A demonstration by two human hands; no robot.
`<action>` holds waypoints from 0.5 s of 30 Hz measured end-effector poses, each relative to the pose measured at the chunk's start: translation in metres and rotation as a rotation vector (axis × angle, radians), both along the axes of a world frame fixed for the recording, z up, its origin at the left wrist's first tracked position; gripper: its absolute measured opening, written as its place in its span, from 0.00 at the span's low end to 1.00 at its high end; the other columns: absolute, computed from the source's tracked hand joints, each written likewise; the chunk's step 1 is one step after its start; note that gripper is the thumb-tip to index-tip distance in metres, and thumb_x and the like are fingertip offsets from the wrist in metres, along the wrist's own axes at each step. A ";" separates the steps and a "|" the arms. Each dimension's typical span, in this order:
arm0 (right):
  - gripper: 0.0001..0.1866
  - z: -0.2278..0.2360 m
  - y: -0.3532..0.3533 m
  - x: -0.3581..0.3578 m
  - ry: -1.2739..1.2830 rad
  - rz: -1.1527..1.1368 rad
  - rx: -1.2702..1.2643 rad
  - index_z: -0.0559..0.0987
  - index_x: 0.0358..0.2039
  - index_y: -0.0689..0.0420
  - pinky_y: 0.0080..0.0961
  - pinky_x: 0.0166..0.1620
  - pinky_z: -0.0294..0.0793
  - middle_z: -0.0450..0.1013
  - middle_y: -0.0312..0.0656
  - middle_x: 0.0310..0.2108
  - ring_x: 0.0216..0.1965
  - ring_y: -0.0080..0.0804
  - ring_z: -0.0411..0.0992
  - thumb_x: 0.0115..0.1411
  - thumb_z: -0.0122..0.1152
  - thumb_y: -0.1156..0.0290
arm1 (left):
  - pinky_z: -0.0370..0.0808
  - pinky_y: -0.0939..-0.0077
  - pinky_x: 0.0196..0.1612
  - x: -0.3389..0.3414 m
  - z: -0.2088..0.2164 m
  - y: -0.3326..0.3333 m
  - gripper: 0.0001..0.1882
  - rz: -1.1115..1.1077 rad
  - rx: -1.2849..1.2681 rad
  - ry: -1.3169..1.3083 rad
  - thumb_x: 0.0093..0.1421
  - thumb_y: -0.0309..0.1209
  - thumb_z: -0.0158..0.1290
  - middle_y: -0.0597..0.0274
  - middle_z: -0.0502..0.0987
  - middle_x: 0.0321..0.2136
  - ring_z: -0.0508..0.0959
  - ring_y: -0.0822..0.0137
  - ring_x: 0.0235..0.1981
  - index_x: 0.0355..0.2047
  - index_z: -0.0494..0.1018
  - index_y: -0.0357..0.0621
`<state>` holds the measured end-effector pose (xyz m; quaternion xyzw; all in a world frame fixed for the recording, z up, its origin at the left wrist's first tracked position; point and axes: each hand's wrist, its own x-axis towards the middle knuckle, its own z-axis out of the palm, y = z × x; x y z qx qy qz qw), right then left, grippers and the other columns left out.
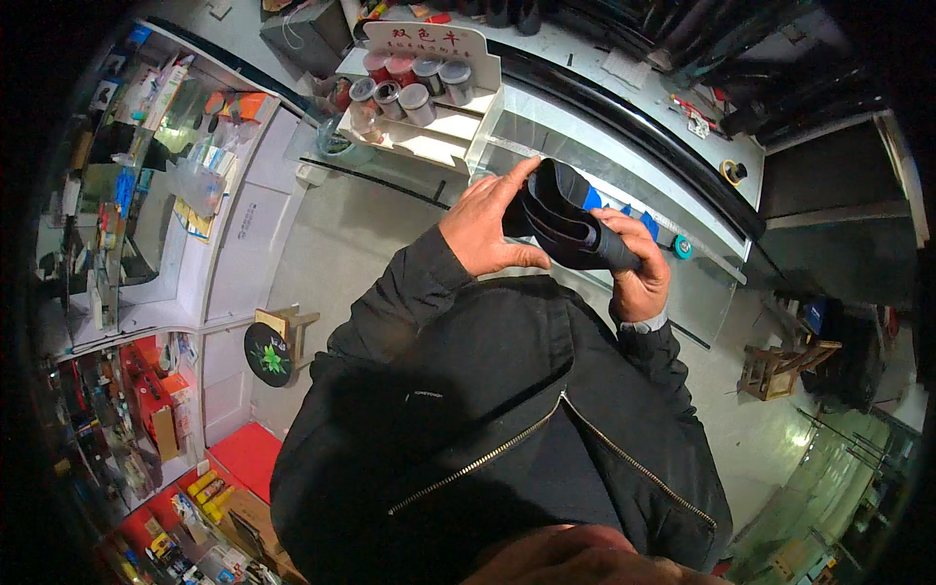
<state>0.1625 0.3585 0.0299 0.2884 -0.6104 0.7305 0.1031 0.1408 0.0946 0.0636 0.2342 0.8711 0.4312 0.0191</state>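
Between my hands, in front of my chest, is a black rolled sheet (564, 213), soft-looking like cloth or leather, with its layers showing at the end. My left hand (483, 226) cups the left side of the roll, thumb below and fingers above. My right hand (639, 273) wraps round the right end, its fingers over the top. Just behind the roll, small blue pieces (639, 216) and a teal round item (682, 247) lie on the glass counter (707, 283). Whether the sheet is cloth or leather I cannot tell.
A white display stand (419, 136) with several lidded jars (416, 102) stands at the far left of the counter. Shelves (185, 283) of goods line the left. A round-topped stool (268, 354) is at the left, a wooden stool (780, 369) at the right.
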 end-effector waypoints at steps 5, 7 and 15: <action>0.16 0.002 0.001 -0.002 0.058 0.166 0.100 0.75 0.51 0.55 0.56 0.67 0.62 0.76 0.52 0.55 0.63 0.57 0.69 0.64 0.65 0.75 | 0.64 0.58 0.68 0.000 0.012 0.001 0.72 -0.164 0.179 -0.241 0.38 0.65 0.74 0.38 0.64 0.67 0.68 0.46 0.67 0.76 0.49 0.48; 0.16 0.007 0.003 -0.003 0.092 0.158 0.245 0.77 0.49 0.55 0.55 0.67 0.61 0.76 0.51 0.56 0.64 0.58 0.68 0.60 0.66 0.76 | 0.63 0.59 0.69 0.005 0.012 0.003 0.73 -0.171 0.390 -0.382 0.40 0.65 0.74 0.38 0.62 0.68 0.66 0.48 0.69 0.77 0.47 0.50; 0.28 0.022 -0.010 -0.004 0.407 0.018 0.689 0.81 0.48 0.51 0.52 0.65 0.61 0.73 0.45 0.58 0.65 0.56 0.65 0.42 0.64 0.84 | 0.70 0.65 0.63 -0.004 -0.025 0.020 0.38 -0.004 0.853 -0.626 0.68 0.37 0.62 0.53 0.70 0.63 0.72 0.64 0.61 0.70 0.56 0.36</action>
